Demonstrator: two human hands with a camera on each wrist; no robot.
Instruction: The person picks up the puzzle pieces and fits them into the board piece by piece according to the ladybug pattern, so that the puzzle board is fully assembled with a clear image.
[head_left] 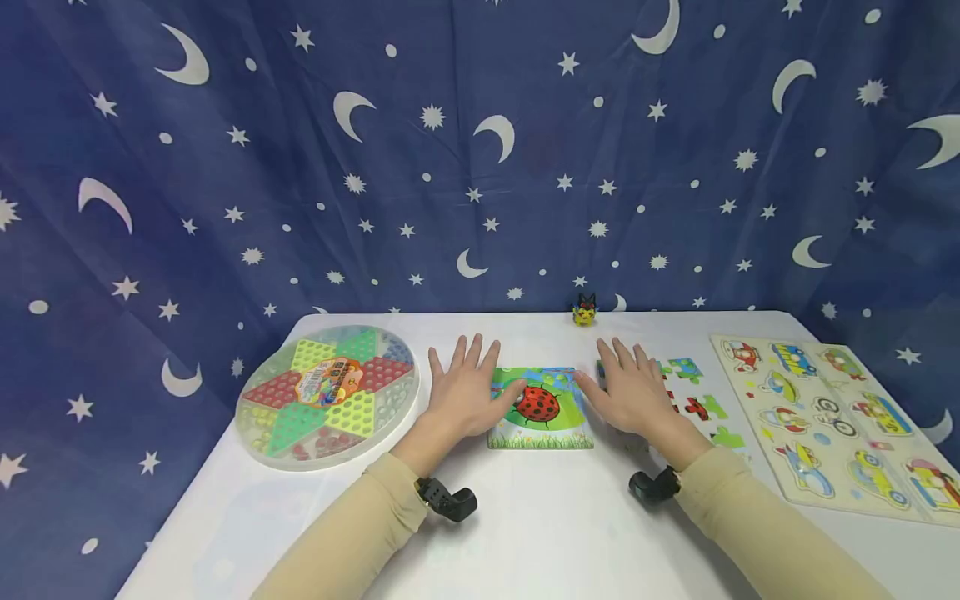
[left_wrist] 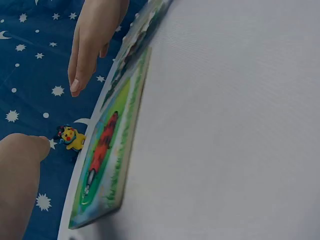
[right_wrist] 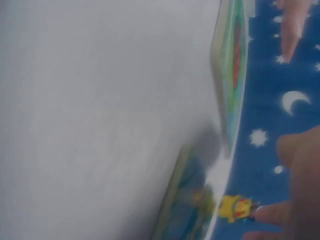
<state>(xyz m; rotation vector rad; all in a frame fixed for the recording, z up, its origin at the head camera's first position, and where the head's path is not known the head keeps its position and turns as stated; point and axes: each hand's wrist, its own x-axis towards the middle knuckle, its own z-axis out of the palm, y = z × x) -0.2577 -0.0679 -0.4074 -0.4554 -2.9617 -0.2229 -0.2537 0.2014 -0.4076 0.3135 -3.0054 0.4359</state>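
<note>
A ladybug picture puzzle [head_left: 537,406] lies flat on the white table, its grassy edge toward me. My left hand [head_left: 467,392] is spread over its left side, the thumb overlapping the picture in the head view. On the other side my right hand [head_left: 633,392] has its fingers extended above a second puzzle board [right_wrist: 187,200], which it partly hides. Both hands hold nothing. In the left wrist view, the ladybug picture [left_wrist: 102,145] lies below the hands. Loose jigsaw pieces [head_left: 726,437] in green and red are scattered right of my right hand.
A round Chinese checkers box [head_left: 327,396] with coloured marbles sits at the left. Wooden peg puzzle boards [head_left: 813,417] with vehicle pictures lie at the right. Near the back edge stands a small yellow figurine [head_left: 584,310]. Behind the table hangs a blue moon-and-star cloth [head_left: 480,200].
</note>
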